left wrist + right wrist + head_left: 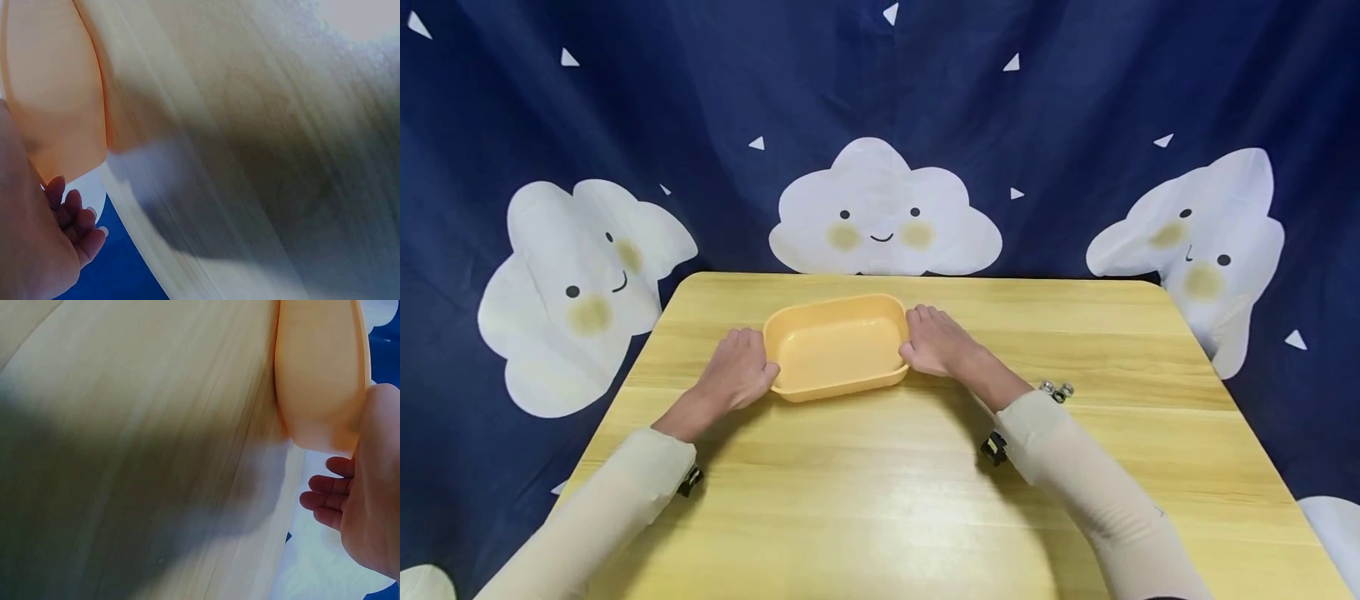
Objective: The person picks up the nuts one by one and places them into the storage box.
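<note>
A yellow-orange plastic basin (841, 350), oblong with rounded corners, is held level over the far middle part of the table; whether its base touches the tabletop I cannot tell. Nothing lies inside it. My left hand (737, 371) grips the rim at its left end, thumb on the inner side. At the opposite end my right hand (938, 342) holds the rim in the same way. The left wrist view shows the basin's side wall (56, 87) beside curled fingers (78, 222). Curled fingers (328, 494) also show under the basin's end (322, 375) in the right wrist view.
Three small metal pieces like nuts (1058, 395) lie on the wooden table (865, 500) beside the right sleeve (1075, 458). A dark blue curtain (715, 83) with printed clouds hangs behind the table's far edge. Black mounts (995, 448) show under both cuffs.
</note>
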### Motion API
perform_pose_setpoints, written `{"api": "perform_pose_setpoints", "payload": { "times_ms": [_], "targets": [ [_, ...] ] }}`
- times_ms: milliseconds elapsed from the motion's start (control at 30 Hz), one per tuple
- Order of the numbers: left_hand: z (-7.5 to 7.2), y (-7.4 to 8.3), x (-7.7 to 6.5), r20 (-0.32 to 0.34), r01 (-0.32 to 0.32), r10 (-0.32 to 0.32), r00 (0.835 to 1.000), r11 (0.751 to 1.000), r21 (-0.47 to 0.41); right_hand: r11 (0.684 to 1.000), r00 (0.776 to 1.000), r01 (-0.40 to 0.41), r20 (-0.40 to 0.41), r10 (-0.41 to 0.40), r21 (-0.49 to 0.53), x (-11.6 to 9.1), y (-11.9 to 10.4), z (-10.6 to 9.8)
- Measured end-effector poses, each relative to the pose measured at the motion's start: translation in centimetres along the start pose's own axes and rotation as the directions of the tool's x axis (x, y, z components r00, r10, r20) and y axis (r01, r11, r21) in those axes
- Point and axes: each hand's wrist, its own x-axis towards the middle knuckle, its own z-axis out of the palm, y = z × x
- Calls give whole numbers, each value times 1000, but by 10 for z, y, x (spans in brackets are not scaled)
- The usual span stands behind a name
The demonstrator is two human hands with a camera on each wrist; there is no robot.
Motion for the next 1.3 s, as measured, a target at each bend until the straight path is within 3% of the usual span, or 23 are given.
{"api": "perform_pose_setpoints", "payload": {
  "times_ms": [267, 867, 1300],
  "targets": [
    [4, -2, -1, 11, 3, -2, 1000, 999, -37, 1000, 1000, 8, -4, -9, -13, 0, -2, 0],
    [5, 2, 4, -36, -45, 43, 998, 998, -42, 1000, 999, 0, -32, 1, 26, -7, 3, 5],
    [12, 13, 13, 11, -58, 58, 998, 997, -46, 999, 998, -26, -61, 28, 37, -26, 13, 7]
  ]
}}
